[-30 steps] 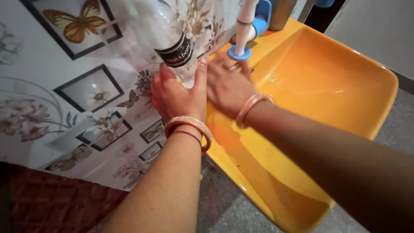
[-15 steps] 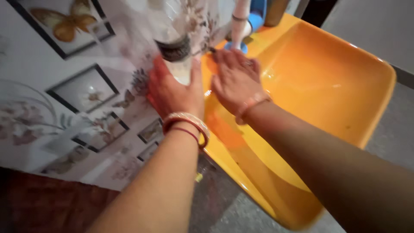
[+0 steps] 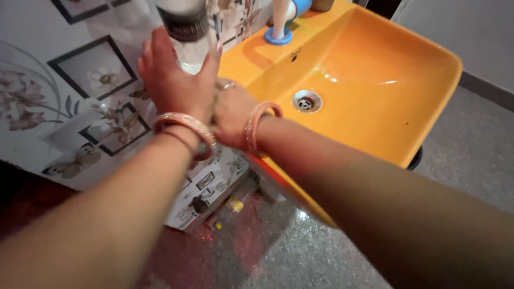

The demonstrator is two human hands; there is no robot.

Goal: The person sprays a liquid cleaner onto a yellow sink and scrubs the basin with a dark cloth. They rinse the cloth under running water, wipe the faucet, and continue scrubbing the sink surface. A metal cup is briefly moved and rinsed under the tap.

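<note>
Head view, looking down: the left hand (image 3: 174, 80) is wrapped around a clear plastic bottle (image 3: 187, 32), fingers curled about its lower body, thumb on the near side. A dark label band circles the bottle above the grip; the top runs out of frame, and whether anything is inside cannot be told. The bottle stands roughly upright, held in front of the patterned wall and just left of the basin's corner. Two pinkish bangles (image 3: 184, 128) sit on the left wrist. The right hand (image 3: 233, 109) lies just beside the left, touching it near the wrist; its fingers are hidden behind the left hand, so their spread cannot be told. A ring shows on one finger, and an orange bangle (image 3: 257, 123) circles the right wrist.

To the right is an orange wash basin (image 3: 407, 107), its bowl bare, with a metal drain (image 3: 306, 100) at the bottom. A white tap on a blue base (image 3: 278, 36) stands on the basin's rim. The wall tiles (image 3: 80, 80) carry framed flower and butterfly prints. Below is a speckled grey floor (image 3: 471, 160)
</note>
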